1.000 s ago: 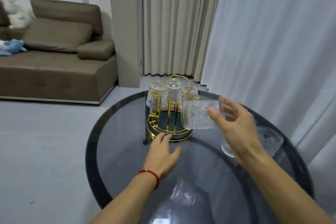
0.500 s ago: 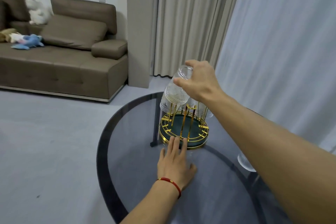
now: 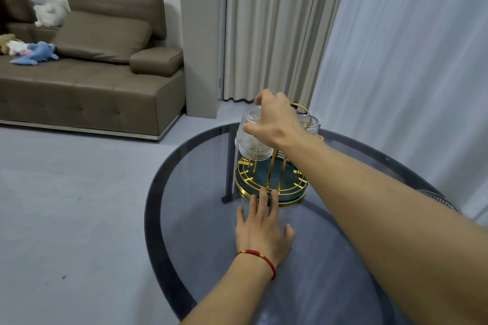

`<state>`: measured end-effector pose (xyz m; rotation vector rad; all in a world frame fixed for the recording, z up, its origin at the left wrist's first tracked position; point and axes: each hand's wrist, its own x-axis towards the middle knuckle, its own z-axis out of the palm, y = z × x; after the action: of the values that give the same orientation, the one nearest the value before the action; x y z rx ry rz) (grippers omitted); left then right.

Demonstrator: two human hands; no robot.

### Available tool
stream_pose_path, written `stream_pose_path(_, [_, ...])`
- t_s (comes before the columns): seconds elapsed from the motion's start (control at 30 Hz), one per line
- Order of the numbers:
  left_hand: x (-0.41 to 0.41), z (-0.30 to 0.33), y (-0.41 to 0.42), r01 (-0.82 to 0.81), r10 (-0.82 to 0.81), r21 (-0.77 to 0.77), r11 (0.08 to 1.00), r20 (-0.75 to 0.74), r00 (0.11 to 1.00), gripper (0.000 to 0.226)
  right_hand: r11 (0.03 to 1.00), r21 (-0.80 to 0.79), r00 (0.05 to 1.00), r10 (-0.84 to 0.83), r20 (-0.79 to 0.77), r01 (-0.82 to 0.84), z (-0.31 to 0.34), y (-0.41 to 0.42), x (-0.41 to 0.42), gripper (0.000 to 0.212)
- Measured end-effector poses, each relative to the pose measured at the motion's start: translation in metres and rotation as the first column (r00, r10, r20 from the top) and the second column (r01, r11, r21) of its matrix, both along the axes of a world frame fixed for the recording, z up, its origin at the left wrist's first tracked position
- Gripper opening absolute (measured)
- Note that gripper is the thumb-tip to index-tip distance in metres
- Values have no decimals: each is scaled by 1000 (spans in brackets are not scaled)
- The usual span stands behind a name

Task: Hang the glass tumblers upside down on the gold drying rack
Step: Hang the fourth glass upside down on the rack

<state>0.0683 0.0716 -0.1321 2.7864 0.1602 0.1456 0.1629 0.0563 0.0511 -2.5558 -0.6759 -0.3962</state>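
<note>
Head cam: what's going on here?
A person is loading glass tumblers onto a gold rack on a round glass table. The right hand holds a tumbler upside down by its base, at the rack's left side, its grip closed on the glass. The left hand lies flat and open on the table, fingertips at the rack's base. Another tumbler already hangs behind the right hand.

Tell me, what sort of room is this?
Most likely a home living room: a brown sofa with plush toys, floor-length curtains, and a round glass table.
</note>
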Motion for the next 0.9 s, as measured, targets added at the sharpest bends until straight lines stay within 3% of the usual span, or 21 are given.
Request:
stream_pose_path(0.43, [0, -3, -3, -17, 16, 20, 1000, 22, 1000, 81, 1000, -7, 998, -24, 58, 25, -37, -1, 4, 57])
stream_pose_path(0.57, [-2, 0, -4, -24, 22, 22, 999, 71, 997, 78, 990, -124, 989, -48, 139, 65, -40, -2, 5, 59])
stream_pose_path(0.7, [-8, 12, -8, -54, 57, -17, 998, 201, 978, 61, 970, -229, 972, -31, 231, 85, -40, -9, 1, 64])
stream_pose_path(0.77, [-10, 19, -12, -29, 35, -23, 999, 296, 955, 51, 983, -176, 970, -11, 242, 55, -41, -22, -7, 54])
stream_pose_path(0.9, [-13, 29, -30, 161, -74, -137, 977, 492, 867, 40, 993, 115, 951, -21, 308, -15, -54, -72, -31, 30])
